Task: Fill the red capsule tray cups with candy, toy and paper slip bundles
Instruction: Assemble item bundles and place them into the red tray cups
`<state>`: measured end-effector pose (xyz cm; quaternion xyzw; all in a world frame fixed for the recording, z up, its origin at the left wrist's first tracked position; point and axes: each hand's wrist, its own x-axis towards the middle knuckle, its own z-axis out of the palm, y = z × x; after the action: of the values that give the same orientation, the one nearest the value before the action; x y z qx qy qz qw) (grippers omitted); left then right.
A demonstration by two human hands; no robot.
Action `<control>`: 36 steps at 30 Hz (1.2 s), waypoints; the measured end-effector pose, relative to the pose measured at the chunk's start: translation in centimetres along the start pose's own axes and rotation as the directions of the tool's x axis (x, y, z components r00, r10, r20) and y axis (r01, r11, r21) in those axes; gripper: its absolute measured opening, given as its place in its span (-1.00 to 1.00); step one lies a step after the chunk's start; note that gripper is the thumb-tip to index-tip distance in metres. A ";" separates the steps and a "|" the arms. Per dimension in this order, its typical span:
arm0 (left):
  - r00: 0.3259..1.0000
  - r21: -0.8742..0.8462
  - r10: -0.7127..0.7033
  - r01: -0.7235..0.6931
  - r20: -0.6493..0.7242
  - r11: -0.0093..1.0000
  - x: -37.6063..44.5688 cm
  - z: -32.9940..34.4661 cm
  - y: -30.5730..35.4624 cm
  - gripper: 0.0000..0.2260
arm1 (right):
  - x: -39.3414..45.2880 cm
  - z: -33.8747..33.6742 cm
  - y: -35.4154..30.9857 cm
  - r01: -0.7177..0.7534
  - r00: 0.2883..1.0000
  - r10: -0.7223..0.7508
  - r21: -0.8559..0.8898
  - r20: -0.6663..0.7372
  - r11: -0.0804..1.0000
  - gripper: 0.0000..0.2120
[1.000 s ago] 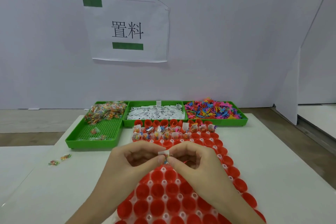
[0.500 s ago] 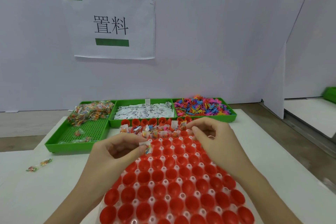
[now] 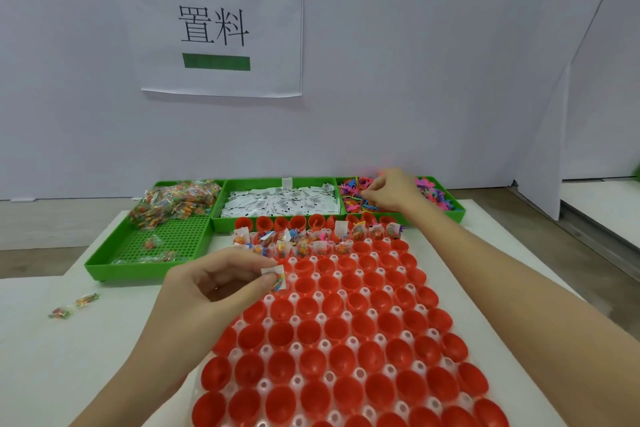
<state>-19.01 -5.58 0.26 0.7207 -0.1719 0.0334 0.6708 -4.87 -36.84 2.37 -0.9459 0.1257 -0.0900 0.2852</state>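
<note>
Red capsule tray lies on the bench. Left hand pinches a light, crinkly candy-and-slip bundle by its edge; right hand, fingers curled, digs into the small stiff toys.

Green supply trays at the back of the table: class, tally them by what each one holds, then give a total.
Candy packet tray: 1
Paper slip tray: 1
Plastic toy tray: 1
Total: 3 green trays
</note>
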 end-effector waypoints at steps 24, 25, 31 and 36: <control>1.000 -0.010 0.015 -0.015 0.000 1.000 -0.4 -0.2 0.4 -0.84 | -4.1 -1.1 -0.1 0.160 0.987 -0.141 0.412 -0.075 0.897 -0.92; 1.000 -0.006 0.014 -0.014 -0.002 1.000 -0.5 -0.1 0.6 -0.85 | -5.5 -1.5 -0.5 0.181 0.983 -0.175 0.447 -0.055 0.876 -0.94; 0.999 -0.089 -0.015 0.018 0.031 0.996 -1.1 0.5 1.2 -0.80 | -15.2 -1.5 -2.3 0.318 0.917 -0.400 0.585 0.011 0.746 -0.94; 0.997 -0.085 -0.003 0.009 0.072 0.996 -1.8 1.5 1.0 -0.82 | -19.8 0.8 -3.0 0.358 0.895 -0.445 0.599 -0.004 0.716 -0.95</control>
<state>-21.22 -6.77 0.57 0.6926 -0.1949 -0.0018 0.6945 -22.99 -28.28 1.41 -0.8197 -0.1374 -0.1171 0.5436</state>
